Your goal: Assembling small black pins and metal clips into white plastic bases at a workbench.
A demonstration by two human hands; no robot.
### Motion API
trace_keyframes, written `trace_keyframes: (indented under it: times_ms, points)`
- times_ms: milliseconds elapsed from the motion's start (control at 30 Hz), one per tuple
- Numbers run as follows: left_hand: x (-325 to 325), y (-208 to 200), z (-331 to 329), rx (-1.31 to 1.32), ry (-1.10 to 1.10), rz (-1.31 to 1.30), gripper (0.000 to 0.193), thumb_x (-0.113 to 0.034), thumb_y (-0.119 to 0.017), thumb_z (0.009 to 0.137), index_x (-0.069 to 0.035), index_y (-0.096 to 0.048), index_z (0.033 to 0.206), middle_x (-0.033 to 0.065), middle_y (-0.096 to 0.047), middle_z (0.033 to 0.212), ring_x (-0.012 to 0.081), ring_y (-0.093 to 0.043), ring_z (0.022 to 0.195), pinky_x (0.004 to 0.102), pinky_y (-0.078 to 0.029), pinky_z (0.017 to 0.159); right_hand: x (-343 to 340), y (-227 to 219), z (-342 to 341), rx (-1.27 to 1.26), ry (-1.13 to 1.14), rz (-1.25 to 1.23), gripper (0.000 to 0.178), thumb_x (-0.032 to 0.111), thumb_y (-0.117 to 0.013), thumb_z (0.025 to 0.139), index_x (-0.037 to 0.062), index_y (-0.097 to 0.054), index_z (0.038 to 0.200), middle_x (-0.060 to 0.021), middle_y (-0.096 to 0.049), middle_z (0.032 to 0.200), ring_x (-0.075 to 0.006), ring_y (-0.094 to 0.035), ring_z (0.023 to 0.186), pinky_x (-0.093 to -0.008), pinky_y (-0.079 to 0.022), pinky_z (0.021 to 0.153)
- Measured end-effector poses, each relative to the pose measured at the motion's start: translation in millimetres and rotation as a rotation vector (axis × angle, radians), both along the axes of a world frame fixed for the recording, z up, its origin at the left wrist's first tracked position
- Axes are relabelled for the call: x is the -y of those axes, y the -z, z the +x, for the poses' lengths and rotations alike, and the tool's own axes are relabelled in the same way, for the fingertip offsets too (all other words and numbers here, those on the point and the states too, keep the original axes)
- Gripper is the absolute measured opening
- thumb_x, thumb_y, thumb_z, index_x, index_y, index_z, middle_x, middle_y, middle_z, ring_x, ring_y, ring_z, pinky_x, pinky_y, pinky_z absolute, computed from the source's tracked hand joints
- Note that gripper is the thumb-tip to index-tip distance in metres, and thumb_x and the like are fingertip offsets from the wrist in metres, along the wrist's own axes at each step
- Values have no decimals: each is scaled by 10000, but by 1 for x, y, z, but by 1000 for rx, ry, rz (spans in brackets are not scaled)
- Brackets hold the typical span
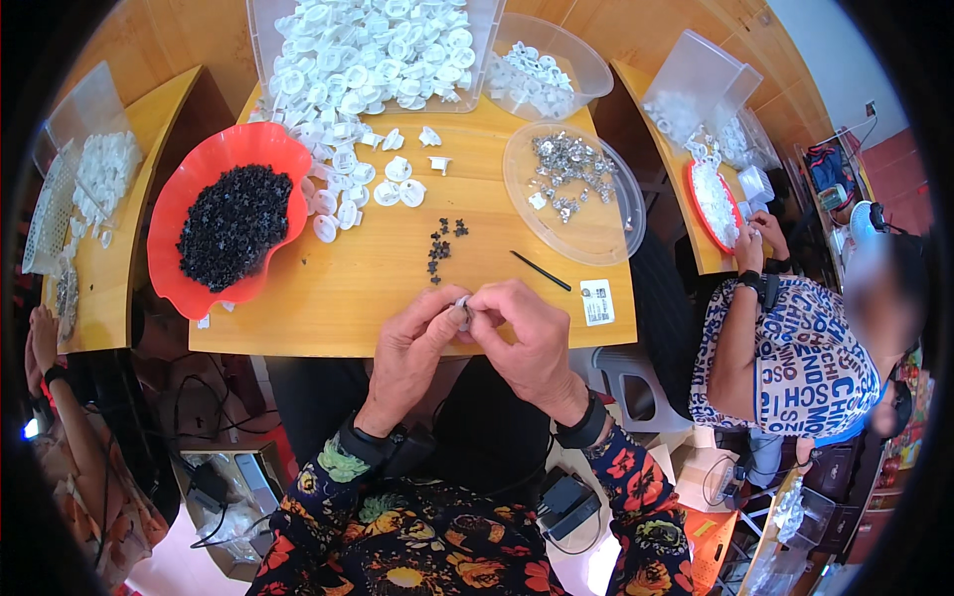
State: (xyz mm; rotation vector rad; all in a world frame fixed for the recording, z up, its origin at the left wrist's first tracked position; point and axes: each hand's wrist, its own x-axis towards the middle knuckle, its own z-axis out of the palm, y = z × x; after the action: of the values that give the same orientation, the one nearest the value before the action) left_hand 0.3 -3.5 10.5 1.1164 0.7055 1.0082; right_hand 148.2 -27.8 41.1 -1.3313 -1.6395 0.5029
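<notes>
Both my hands meet at the near edge of the table, pinched together around a small white plastic part [463, 312]. My left hand [409, 348] grips it with thumb and forefinger. The fingers of my right hand [529, 336] press on its other side and partly hide it. Just beyond my fingertips lie several small black plastic pieces [441, 244]. A thin black stick [541, 270] rests to the right of them. Loose white round plastic parts [388, 193] are scattered farther back.
On the left stands a red bowl [164, 233] of black pieces. A clear bin [481, 60] of white parts and a round tub [592, 74] stand at the back. Small metal pieces lie on a clear lid [586, 238]. A label card [597, 302] lies right. Co-workers sit at both sides.
</notes>
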Motion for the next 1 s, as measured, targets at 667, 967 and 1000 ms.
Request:
trace_keyframes:
  times_ms: [667, 967, 1000]
  points:
    - [-2, 14, 3, 377, 144, -339, 269, -140, -490, 977, 53, -572, 1145, 86, -615, 1030, 142, -600, 932, 277, -513, 797, 3, 2, 10, -79, 41, -55, 143, -36, -668, 750, 15, -618, 873, -82, -656, 795, -175, -656, 682, -269, -521, 635]
    - [-2, 14, 2, 262, 119, -301, 286, -154, -513, 968, 37, -570, 1172, 84, -621, 1067, 150, -605, 959, 305, -509, 832, 0, 6, 7, -6, 9, 42, 140, -54, -637, 761, 23, -614, 876, -95, -643, 824, -213, -661, 708, -301, -527, 626]
    - [-1, 14, 2, 229, 117, -277, 287, -146, -513, 967, 39, -568, 1180, 86, -620, 1073, 151, -604, 964, 304, -508, 833, 0, 6, 7, -6, 10, 42, 140, -54, -637, 761, 23, -614, 876, -95, -643, 824, -213, -661, 708, -301, -527, 626]
